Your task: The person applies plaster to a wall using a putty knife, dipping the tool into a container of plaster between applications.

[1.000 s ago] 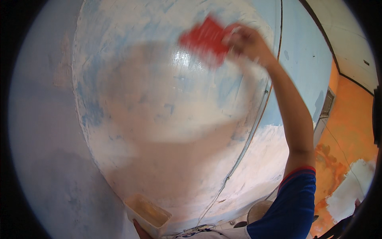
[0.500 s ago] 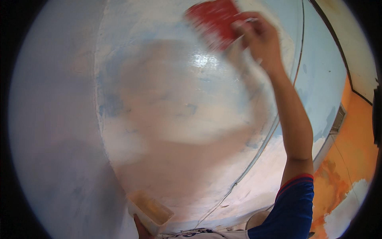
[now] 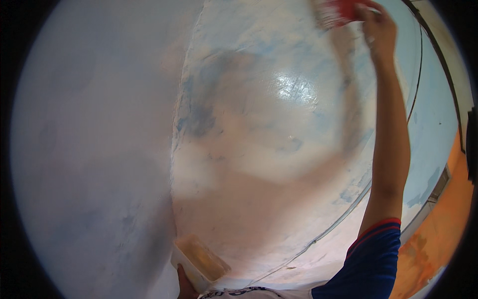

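High at the upper right, my right hand [image 3: 381, 37] is closed round a red putty spreader [image 3: 345, 12] with white smears along its edge. The spreader is against or very near the wall [image 3: 239, 164], which carries patchy whitish filler over light blue paint; the view does not settle whether they touch. A wet, shiny patch lies below and left of the blade. Down at the lower edge, my left hand [image 3: 185, 285] grips the side of a rectangular plastic tub [image 3: 198, 271], pale with a tan inside. Most of that hand is hidden behind the tub and the picture's edge.
A vertical corner ridge [image 3: 176, 134] separates the greyish left wall [image 3: 99, 149] from the patched one. A grey cable [image 3: 331, 228] runs diagonally along the wall, and a dark cable [image 3: 417, 84] hangs at the right. Beyond stands an orange wall [image 3: 423, 264].
My right hand has moved up and to the right with the spreader, which is now partly cut off by the top edge. The whole view has shifted, so the corner ridge and tub appear farther right.
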The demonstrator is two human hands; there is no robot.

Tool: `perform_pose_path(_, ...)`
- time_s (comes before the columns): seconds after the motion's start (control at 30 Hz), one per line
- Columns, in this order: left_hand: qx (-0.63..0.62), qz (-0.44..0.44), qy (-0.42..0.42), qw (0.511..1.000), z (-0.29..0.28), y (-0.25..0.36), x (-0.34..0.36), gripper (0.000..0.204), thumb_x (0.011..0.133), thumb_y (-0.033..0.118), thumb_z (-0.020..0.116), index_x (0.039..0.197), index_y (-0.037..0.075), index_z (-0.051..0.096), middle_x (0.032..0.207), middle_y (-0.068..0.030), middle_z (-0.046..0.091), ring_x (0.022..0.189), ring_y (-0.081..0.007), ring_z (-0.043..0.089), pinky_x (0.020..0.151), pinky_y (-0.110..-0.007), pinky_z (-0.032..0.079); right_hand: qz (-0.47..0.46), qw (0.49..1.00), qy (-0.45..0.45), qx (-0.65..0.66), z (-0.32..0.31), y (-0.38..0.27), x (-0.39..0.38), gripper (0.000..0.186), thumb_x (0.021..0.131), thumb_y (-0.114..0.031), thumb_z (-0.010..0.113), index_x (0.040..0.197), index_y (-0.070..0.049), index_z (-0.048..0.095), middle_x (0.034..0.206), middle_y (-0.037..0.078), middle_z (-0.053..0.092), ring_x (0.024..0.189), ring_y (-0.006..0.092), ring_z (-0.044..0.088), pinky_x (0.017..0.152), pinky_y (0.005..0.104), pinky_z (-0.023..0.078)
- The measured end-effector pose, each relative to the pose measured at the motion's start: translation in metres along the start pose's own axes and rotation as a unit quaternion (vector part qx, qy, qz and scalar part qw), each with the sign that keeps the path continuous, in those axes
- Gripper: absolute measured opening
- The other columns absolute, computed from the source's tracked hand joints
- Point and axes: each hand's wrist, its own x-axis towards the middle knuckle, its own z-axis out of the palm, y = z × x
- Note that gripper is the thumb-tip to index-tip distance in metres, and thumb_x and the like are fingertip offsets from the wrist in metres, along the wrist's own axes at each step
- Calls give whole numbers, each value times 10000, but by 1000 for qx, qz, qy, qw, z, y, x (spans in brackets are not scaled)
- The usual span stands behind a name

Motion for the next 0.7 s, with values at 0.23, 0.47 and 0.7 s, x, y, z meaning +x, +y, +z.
perform_pose_path(0.23, 45, 73, -30, 996, -23, 18, 0, 741, 1036, 677, 309, 1568, 162, 327, 1492, -135, 492, 1369, -345, 495, 1141, -531, 420, 45, 939, -333, 71, 98, -112, -136, 181, 959, -104, 682, 1116, -27, 726, 877, 115, 749, 789, 160, 676, 761, 331, 555)
perform_pose_path(0.47, 38, 86, -34, 995, -39, 32, 2, 759, 1024, 702, 321, 1564, 169, 339, 1499, -114, 491, 1372, -332, 495, 1139, -530, 422, -9, 999, 14, -28, 61, -57, -11, 260, 966, -232, 627, 1087, -26, 730, 849, 186, 745, 765, 270, 741, 693, 382, 577)
perform_pose_path(0.7, 22, 27, -42, 999, -34, 51, -6, 763, 1012, 714, 338, 1560, 184, 355, 1501, -120, 496, 1369, -338, 499, 1134, -543, 422, -19, 921, -388, 25, 115, -163, -144, 172, 950, -85, 648, 1112, -53, 697, 891, 178, 739, 806, 242, 718, 769, 362, 572)
